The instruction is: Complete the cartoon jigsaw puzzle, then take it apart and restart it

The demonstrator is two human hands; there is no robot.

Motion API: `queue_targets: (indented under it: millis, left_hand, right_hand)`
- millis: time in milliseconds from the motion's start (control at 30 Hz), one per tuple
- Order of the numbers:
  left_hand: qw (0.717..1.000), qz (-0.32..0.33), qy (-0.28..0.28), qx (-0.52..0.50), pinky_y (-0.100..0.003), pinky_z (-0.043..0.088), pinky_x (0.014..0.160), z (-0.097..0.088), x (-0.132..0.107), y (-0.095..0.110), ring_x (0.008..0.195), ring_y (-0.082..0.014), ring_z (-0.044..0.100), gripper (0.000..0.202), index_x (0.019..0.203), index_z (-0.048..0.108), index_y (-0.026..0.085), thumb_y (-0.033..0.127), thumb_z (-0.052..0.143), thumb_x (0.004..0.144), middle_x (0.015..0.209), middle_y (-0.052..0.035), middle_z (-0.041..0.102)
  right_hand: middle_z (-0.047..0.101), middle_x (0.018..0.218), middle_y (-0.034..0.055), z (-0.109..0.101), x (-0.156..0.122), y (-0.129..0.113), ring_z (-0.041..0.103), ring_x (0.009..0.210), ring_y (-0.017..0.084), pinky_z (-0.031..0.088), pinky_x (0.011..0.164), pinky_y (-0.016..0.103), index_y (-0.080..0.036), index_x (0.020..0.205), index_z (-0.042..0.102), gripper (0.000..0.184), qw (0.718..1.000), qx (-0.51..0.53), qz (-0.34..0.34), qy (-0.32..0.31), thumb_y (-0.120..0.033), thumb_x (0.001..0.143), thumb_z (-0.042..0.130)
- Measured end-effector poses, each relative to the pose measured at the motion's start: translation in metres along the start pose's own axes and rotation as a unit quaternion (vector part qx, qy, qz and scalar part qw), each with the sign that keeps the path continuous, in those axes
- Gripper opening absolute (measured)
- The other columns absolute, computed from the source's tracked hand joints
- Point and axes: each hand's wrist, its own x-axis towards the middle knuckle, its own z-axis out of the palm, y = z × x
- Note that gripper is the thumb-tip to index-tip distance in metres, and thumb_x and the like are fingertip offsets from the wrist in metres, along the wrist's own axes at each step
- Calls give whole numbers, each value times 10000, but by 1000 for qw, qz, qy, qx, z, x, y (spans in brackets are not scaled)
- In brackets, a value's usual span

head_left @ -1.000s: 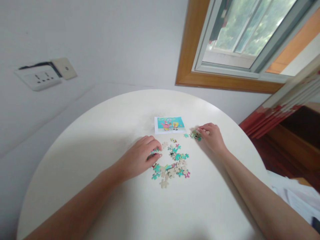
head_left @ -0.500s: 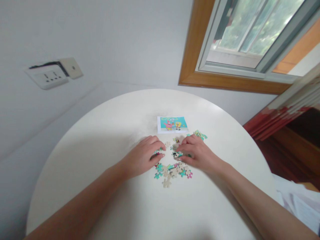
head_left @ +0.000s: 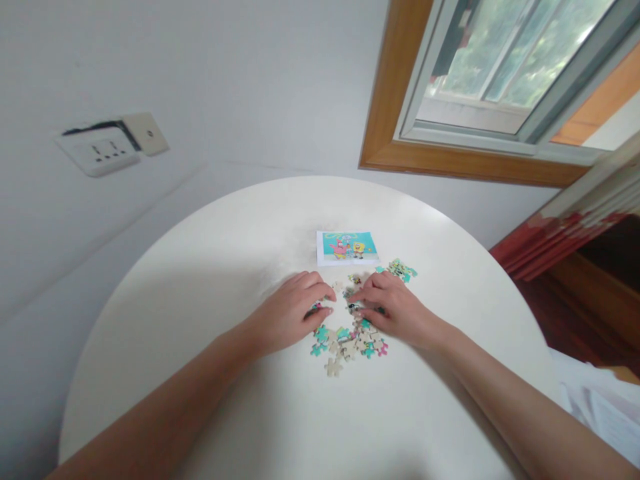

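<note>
Small jigsaw puzzle pieces lie in a loose group around my hands on a white round table (head_left: 280,220). My left hand (head_left: 293,310) rests at the left of the group, thumb and index finger apart, with colourful pieces partly hidden under its curved fingers. My right hand (head_left: 387,303) reaches in from the other side; its fingers are spread and the index fingertip touches or hovers over a dark-marked puzzle piece (head_left: 353,307). Between the hands and me sits a heap of overlapping puzzle pieces (head_left: 349,347), some teal, others showing pale backs. A lone pale puzzle piece (head_left: 333,367) lies nearest me.
Beyond the hands lies a cartoon picture card (head_left: 349,247) with a teal background. A cluster of teal and yellow puzzle pieces (head_left: 400,269) is right of it. The wall has a socket (head_left: 107,152); a wood-framed window (head_left: 480,163) and a red-and-white curtain (head_left: 540,240) are at right.
My right fingers have shifted slightly, and the dark-marked piece beneath them has moved a little. My left hand stays almost in place. The whole view has drifted slightly.
</note>
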Motion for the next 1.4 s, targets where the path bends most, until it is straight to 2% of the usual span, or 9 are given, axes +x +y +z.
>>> queue_targets:
  millis: [167,333,467,533,733,900,1133,1300,1400]
  left_hand:
    - [1000,2,-1,2,-342,397,869,1,0,-1,956,-212,519,166,1011,614,210,254,505,894,964,-50,562]
    - [1000,6,-4,4,-336,395,864,1,0,-2,961,-211,517,171,1020,608,214,245,495,896,971,-54,558]
    - [1000,3,-7,4,-341,397,862,0,-1,-1,958,-213,514,176,1027,608,213,251,496,897,973,-56,555]
    - [1000,2,-7,3,-345,398,863,0,-1,-1,954,-213,516,175,1023,610,212,253,495,898,969,-55,555]
    - [1000,3,2,1,-340,408,864,-1,-1,0,964,-213,520,181,1032,611,214,246,502,891,979,-54,562]
    - [1000,-3,-5,1,-344,415,868,-2,-1,1,973,-219,524,190,1039,615,213,253,501,892,980,-60,565]
    - [1000,-3,-1,-3,-344,407,875,-3,-1,2,967,-216,524,181,1027,620,209,237,505,889,978,-59,565]
    - [1000,-8,-11,-1,-348,405,871,-3,0,3,971,-221,519,183,1029,616,203,245,503,891,973,-63,559]
    - [1000,-7,-9,-3,-349,403,870,-3,0,2,967,-220,519,183,1026,615,204,238,496,890,978,-66,562]
  right_hand:
    - [584,941,60,0,1,-5,498,907,206,372,834,362,-230,1009,665,191,1000,15,25,-1,-287,829,635]
    - [583,875,39,5,5,-13,515,880,192,382,800,327,-207,837,658,125,997,73,35,-10,-245,738,725]
    - [582,761,9,7,5,-14,526,802,164,381,771,304,-204,755,639,46,995,97,35,0,-200,770,682]
    - [588,742,1,6,4,-13,529,777,156,383,764,298,-203,790,637,44,994,101,41,7,-227,789,674]
    - [594,903,41,-1,-1,-4,516,851,191,370,800,343,-240,991,657,302,999,34,25,-17,-430,762,703]
    - [568,921,49,-1,-2,-7,499,884,193,377,825,341,-219,921,639,139,998,55,29,-26,-292,806,664]
    - [574,946,59,-1,-1,-17,499,939,209,378,841,351,-205,906,599,117,997,66,38,-16,-232,804,649]
    - [596,765,-4,1,1,-23,528,830,169,371,794,319,-210,838,587,71,996,86,35,-16,-189,797,641]
    - [616,751,-14,-1,2,-14,545,782,148,385,783,302,-212,833,601,82,993,103,52,24,-156,783,633]
